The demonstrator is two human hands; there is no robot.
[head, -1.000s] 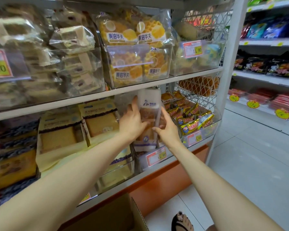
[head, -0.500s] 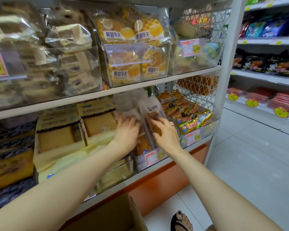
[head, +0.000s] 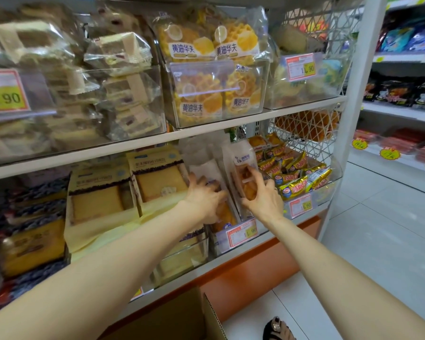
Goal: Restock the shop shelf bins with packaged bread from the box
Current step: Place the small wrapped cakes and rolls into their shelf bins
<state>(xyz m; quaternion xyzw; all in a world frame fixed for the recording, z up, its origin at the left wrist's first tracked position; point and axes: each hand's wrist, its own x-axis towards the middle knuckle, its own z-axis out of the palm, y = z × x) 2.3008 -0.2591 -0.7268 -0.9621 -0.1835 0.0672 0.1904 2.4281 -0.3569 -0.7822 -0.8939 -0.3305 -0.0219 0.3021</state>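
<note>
Two tall white-and-clear bread packs stand in a clear bin (head: 221, 239) on the lower shelf. My left hand (head: 205, 197) presses the left bread pack (head: 206, 171) with spread fingers. My right hand (head: 264, 197) pinches the right bread pack (head: 242, 165) near its middle, thumb in front and fingers behind. Both packs lean back in the bin. The cardboard box (head: 182, 317) sits at the bottom edge under my arms, and its inside is hidden.
Cake slices in boxes (head: 157, 177) fill the bin to the left. Gold snack packs (head: 297, 175) fill the bin to the right. Waffle packs (head: 206, 69) sit on the shelf above. A white shelf post (head: 356, 94) stands right. A sandalled foot (head: 277, 330) is on the tiled floor.
The bread pack I held upright with both hands went down into the bin. My left hand shifted to the neighbouring pack, and my right hand stayed on the lowered pack.
</note>
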